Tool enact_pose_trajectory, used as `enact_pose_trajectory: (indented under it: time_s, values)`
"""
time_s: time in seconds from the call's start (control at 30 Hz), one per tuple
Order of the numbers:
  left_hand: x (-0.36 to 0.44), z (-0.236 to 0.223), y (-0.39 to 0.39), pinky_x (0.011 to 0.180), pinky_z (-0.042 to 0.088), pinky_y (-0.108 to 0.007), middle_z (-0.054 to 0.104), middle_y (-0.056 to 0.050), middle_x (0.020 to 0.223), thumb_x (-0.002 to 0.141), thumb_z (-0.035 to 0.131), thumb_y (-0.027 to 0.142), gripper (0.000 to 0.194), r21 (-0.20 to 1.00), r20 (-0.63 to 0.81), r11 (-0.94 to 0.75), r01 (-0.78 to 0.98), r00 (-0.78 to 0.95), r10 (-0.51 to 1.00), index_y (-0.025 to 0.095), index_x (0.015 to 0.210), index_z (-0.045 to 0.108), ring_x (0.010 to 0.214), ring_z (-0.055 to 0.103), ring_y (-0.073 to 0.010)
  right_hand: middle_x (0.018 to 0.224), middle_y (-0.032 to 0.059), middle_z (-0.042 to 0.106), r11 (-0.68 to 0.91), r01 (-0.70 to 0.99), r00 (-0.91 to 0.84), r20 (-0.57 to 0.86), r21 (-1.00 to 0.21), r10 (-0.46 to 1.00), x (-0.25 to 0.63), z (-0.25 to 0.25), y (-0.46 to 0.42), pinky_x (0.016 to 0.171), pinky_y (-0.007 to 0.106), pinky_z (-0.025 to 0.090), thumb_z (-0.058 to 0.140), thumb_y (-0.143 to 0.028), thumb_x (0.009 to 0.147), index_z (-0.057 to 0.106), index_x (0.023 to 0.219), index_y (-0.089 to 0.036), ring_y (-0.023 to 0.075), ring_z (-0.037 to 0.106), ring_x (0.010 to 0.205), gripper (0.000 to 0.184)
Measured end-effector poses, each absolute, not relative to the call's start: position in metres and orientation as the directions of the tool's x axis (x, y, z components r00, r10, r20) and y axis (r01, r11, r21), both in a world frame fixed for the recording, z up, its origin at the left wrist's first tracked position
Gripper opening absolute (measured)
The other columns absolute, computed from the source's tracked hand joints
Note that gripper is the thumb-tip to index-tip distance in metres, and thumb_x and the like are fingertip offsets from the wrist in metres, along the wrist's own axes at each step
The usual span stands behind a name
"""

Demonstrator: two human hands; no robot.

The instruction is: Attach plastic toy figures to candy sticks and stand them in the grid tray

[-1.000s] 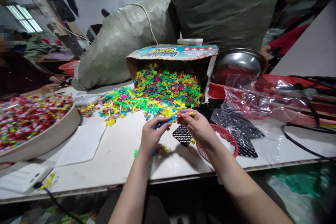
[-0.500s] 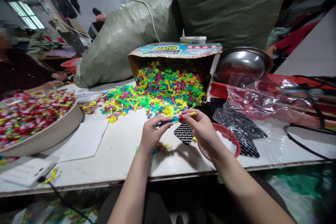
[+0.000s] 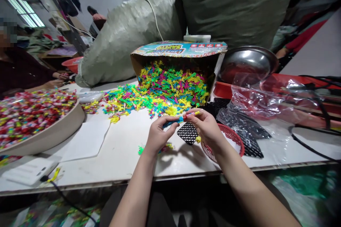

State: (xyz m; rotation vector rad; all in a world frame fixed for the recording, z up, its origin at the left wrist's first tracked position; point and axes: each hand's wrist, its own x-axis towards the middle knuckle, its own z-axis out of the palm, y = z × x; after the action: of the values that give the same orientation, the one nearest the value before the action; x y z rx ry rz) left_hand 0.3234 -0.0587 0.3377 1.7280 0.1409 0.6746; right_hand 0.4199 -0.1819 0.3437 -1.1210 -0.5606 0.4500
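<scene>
Blue plastic: sitting pinched in the left grip, poking toward the right grip. Also pinching a red-and-yellow piece over there, lining up nearly end to end. Hiding mostly behind fingers, so not really making out full shapes or contact. Half-blocking small bits on the surface too.
</scene>
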Motion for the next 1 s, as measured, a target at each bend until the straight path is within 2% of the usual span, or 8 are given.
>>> enact_pose_trajectory:
  time_s: [0.17,0.23,0.3,0.43,0.67,1.0]
  values:
    - [0.328,0.338,-0.058,0.078,0.046,-0.026,0.063,-0.005,0.091,0.071,0.061,0.024,0.036,0.955,0.285,-0.217,-0.201,0.823,0.491,0.018,0.104,0.051,0.087,0.059,-0.0151,0.07,-0.0005,0.066,0.346,-0.049,0.778,0.181,-0.937,0.601,0.421,0.35,-0.186,0.071,0.029,0.047,0.076,-0.032,0.06,0.064,0.077,-0.02,0.0142,0.062,0.07,0.024]
    - [0.328,0.338,-0.055,0.08,0.045,-0.027,0.062,-0.005,0.09,0.072,0.059,0.026,0.029,0.954,0.259,-0.255,-0.159,0.867,0.425,0.017,0.099,0.054,0.088,0.058,-0.0157,0.071,-0.0001,0.066,0.308,-0.025,0.76,0.182,-0.951,0.624,0.422,0.351,-0.189,0.069,0.029,0.047,0.075,-0.031,0.061,0.065,0.078,-0.02,0.0144,0.062,0.069,0.024]
    - [0.327,0.338,-0.053,0.077,0.044,-0.027,0.063,-0.005,0.084,0.074,0.055,0.029,0.017,0.943,0.212,-0.314,-0.107,0.921,0.325,0.015,0.083,0.059,0.083,0.058,-0.0162,0.072,0.0003,0.066,0.269,0.016,0.734,0.194,-0.963,0.651,0.423,0.351,-0.191,0.067,0.028,0.046,0.075,-0.031,0.062,0.065,0.079,-0.02,0.0141,0.061,0.068,0.022]
    - [0.325,0.339,-0.054,0.068,0.042,-0.025,0.057,-0.002,0.069,0.078,0.046,0.032,0.022,0.93,0.167,-0.357,-0.09,0.967,0.19,0.016,0.068,0.056,0.072,0.053,-0.0148,0.073,0.0004,0.066,0.237,0.053,0.69,0.207,-0.97,0.693,0.426,0.351,-0.194,0.066,0.027,0.046,0.073,-0.031,0.065,0.065,0.079,-0.019,0.013,0.06,0.069,0.02]
    - [0.323,0.339,-0.06,0.06,0.036,-0.023,0.047,0.001,0.065,0.08,0.041,0.032,0.022,0.929,0.157,-0.356,-0.096,0.977,0.144,0.016,0.066,0.048,0.064,0.045,-0.0117,0.071,0.0007,0.064,0.238,0.002,0.663,0.18,-0.971,0.727,0.427,0.351,-0.196,0.066,0.027,0.046,0.074,-0.03,0.063,0.063,0.078,-0.017,0.0125,0.059,0.068,0.022]
    - [0.323,0.336,-0.061,0.064,0.035,-0.024,0.047,0.0,0.067,0.08,0.042,0.033,0.023,0.944,0.166,-0.305,-0.124,0.979,0.119,0.016,0.067,0.048,0.068,0.045,-0.0124,0.069,-0.0001,0.061,0.223,-0.011,0.632,0.166,-0.975,0.757,0.425,0.351,-0.196,0.064,0.026,0.045,0.073,-0.031,0.064,0.062,0.078,-0.017,0.0121,0.058,0.066,0.022]
